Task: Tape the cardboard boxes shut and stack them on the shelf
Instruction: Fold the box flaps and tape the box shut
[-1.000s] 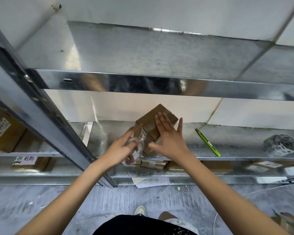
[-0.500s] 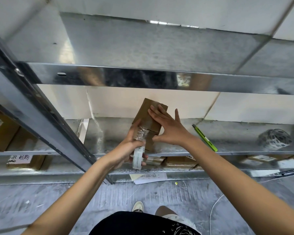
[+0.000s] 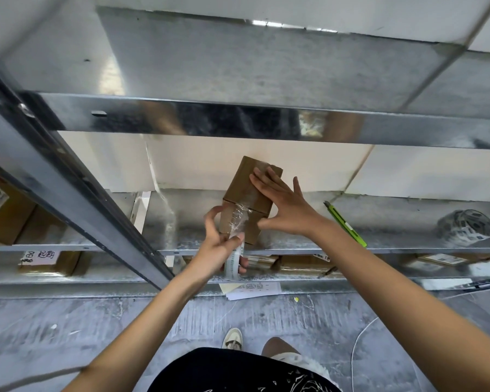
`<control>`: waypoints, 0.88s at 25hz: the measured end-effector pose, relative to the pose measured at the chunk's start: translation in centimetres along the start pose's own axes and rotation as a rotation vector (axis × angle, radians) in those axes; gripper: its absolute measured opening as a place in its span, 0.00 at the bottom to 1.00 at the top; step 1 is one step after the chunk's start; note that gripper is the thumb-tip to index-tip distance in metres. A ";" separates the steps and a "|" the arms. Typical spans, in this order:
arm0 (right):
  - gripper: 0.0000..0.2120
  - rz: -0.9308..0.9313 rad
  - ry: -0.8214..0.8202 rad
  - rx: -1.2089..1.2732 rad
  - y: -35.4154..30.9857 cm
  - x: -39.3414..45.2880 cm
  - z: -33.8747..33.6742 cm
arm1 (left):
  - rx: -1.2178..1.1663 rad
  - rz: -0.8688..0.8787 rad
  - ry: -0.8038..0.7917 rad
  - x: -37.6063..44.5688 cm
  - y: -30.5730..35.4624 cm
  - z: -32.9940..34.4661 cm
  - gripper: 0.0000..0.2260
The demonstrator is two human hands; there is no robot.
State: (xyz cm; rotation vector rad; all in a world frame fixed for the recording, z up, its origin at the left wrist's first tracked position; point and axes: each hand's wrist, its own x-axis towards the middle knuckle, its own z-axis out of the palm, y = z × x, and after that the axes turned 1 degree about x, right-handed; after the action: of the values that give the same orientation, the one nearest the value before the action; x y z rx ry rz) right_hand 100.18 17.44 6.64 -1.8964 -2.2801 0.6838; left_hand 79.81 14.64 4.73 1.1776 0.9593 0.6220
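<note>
Head camera showed a small brown cardboard box [image 3: 248, 193] standing at the front edge of the galvanised metal shelf [image 3: 393, 239]. Right hand [image 3: 287, 206] pressed flat on its top, fingers straight. Left hand [image 3: 219, 247] gripped a clear packing tape roll [image 3: 234, 261], its strip stuck down the box's front. A green utility knife [image 3: 345, 224] lay nearby.
</note>
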 end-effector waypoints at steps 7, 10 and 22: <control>0.46 -0.014 0.000 -0.017 0.3 0.1 0.1 | 0.054 -0.172 0.218 0.9 -0.3 0.5 0.06; 0.46 -0.022 -0.006 -0.041 0.8 0.0 0.0 | 0.068 -0.105 0.289 1.7 -1.1 0.6 0.03; 0.47 -0.072 0.006 0.073 2.2 0.7 0.6 | 0.073 0.028 0.239 3.8 -3.0 -0.8 0.05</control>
State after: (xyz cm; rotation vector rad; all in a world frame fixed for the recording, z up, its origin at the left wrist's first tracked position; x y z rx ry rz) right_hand 101.82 18.21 5.05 -1.7731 -2.2739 0.7406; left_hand 80.71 17.28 0.65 1.2004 1.1770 0.7680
